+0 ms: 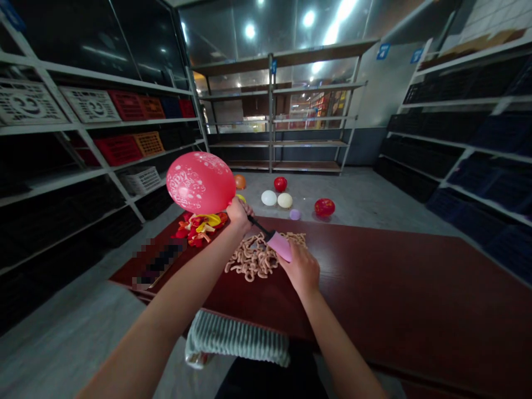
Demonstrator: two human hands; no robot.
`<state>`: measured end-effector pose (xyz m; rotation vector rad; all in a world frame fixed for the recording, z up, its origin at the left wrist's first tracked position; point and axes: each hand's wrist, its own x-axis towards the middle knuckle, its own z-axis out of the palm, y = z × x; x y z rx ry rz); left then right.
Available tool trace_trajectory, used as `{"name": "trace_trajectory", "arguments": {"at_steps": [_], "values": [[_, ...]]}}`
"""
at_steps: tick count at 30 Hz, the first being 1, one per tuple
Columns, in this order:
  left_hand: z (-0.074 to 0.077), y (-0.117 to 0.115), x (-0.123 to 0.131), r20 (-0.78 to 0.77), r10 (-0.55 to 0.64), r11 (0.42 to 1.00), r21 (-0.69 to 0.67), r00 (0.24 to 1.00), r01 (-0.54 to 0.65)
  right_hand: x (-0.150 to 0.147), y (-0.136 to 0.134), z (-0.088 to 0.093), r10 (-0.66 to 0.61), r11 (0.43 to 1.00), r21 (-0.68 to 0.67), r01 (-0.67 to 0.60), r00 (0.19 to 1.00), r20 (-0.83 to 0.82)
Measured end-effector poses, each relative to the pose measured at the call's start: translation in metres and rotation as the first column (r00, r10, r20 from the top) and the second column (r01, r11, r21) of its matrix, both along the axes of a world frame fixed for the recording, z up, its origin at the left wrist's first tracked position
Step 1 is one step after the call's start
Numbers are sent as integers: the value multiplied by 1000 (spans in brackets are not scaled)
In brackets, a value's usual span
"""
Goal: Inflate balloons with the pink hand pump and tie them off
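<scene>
We have an inflated pink-red balloon (201,183) with white printing at our left hand (240,213), whose fingers are closed around its neck and the end of a pump's black rod; they cover the join, so we cannot tell how the neck sits on it. The balloon hangs above the far left corner of the dark red counter (374,277), out to the left of the hand. Our right hand (302,269) has its fingers wrapped around the pink pump (281,246), which tilts so that its black rod (260,225) points up and left toward the left hand

Below the pump, a heap of brown curly pieces (251,260) lies on the counter, partly hidden by the right hand. Left of it, under the inflated balloon, we see a pile of limp balloons (195,228), mostly red with some yellow, and nearer to us a dark flat object (160,267) that is too blurred to make out. A pale ribbed cloth (236,335) sits at the counter's near edge, by our lap

On the floor (353,191) beyond, we find round balloons in orange, red, white, cream and purple, spread apart or just beside one another. Shelves with crates (120,149) run along the left, and a metal rack (271,116) stands at the back
</scene>
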<state>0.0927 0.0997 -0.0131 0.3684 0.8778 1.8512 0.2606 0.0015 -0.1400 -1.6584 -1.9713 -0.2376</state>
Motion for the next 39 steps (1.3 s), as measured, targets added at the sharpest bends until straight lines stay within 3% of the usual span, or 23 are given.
{"name": "trace_trajectory", "arguments": {"at_steps": [7, 12, 18, 25, 28, 34, 39], "values": [[30, -11, -55, -38, 87, 996, 40, 996, -85, -3, -5, 1, 43, 997, 70, -43, 999, 12], [38, -25, -65, -71, 102, 990, 101, 992, -94, -6, -10, 5, 14, 999, 50, -13, 1000, -12], [23, -27, -38, -65, 72, 984, 167, 995, -60, -2, -8, 0, -20, 1000, 10, 20, 999, -29], [-17, -33, 43, -97, -8, 975, 219, 995, 29, 1, -4, -3, -99, 995, -4, 99, 989, -113], [-24, -35, 68, -125, -36, 973, 224, 991, 64, 5, -2, -5, -133, 991, 9, 136, 978, -161], [-18, -33, 71, -105, -63, 971, 222, 992, 86, 5, -4, -2, -159, 987, -19, 159, 964, -214], [-12, -33, 54, -57, -29, 984, 174, 998, 39, 1, -6, 2, -70, 997, 4, 72, 981, -181]]}}
